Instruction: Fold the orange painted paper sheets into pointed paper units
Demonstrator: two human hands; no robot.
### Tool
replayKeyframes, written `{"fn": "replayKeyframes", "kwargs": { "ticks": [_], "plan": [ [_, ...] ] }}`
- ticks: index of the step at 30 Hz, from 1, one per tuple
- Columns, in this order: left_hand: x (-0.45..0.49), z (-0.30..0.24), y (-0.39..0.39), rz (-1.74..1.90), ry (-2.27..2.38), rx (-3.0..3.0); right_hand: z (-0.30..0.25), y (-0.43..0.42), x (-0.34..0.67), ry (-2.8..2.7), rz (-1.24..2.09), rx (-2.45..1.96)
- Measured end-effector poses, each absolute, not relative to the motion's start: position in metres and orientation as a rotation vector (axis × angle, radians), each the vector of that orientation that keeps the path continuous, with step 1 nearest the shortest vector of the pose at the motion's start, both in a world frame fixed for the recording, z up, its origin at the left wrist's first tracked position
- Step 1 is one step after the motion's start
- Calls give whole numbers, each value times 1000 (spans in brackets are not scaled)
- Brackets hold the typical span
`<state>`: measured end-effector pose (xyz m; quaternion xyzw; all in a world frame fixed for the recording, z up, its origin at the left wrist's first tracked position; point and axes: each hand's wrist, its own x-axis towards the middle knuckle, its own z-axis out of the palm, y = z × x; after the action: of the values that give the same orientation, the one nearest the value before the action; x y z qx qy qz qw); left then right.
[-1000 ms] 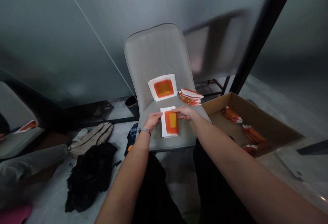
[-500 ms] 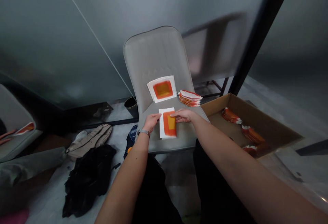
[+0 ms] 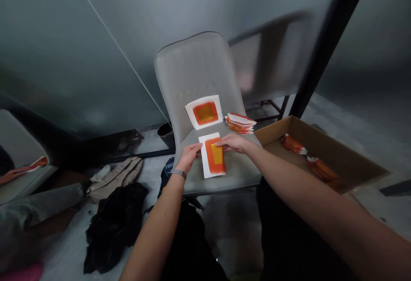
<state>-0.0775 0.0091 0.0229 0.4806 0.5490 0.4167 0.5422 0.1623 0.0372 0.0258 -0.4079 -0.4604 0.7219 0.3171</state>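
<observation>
My left hand (image 3: 190,158) pinches the left edge of a folded paper sheet (image 3: 208,167), white with an orange and yellow block printed on it. At the sheet's right edge, my right hand (image 3: 233,143) grips it between thumb and fingers. The sheet is over the seat of a grey chair (image 3: 197,64). Behind it, a stack of flat printed sheets (image 3: 205,113) leans against the backrest. Right of that stack, a pile of folded sheets (image 3: 240,124) lies on the seat.
An open cardboard box (image 3: 272,131) on the right holds bundles of folded sheets (image 3: 293,144). On the floor at left are a beige bag (image 3: 119,177), a black cloth heap (image 3: 114,225) and a dark bin (image 3: 166,134). Another person's hand (image 3: 14,175) shows at far left.
The folded sheet has tilted slightly, its lower end swinging a little to the right and nearer me. Both hands keep hold of its edges. The view has shifted slightly.
</observation>
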Motion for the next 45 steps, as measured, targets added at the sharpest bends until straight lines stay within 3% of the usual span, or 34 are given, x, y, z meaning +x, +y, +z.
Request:
{"fn": "replayKeyframes", "kwargs": {
  "ticks": [11, 18, 28, 45],
  "plan": [
    [-42, -10, -18, 1110, 1243, 1049, 10, 5, 177, -1100, 1711, -1158],
    [-46, -8, -24, 1131, 1336, 1102, -15, -17, 181, -1010, 1919, -1057],
    [-45, -7, -4, 846, 1247, 1126, -10, 31, 185, -1100, 1682, -1188],
    [-34, -2, 27, 745, 1244, 1069, -2, 67, 166, -1373, 1854, -1196]
  ]
}}
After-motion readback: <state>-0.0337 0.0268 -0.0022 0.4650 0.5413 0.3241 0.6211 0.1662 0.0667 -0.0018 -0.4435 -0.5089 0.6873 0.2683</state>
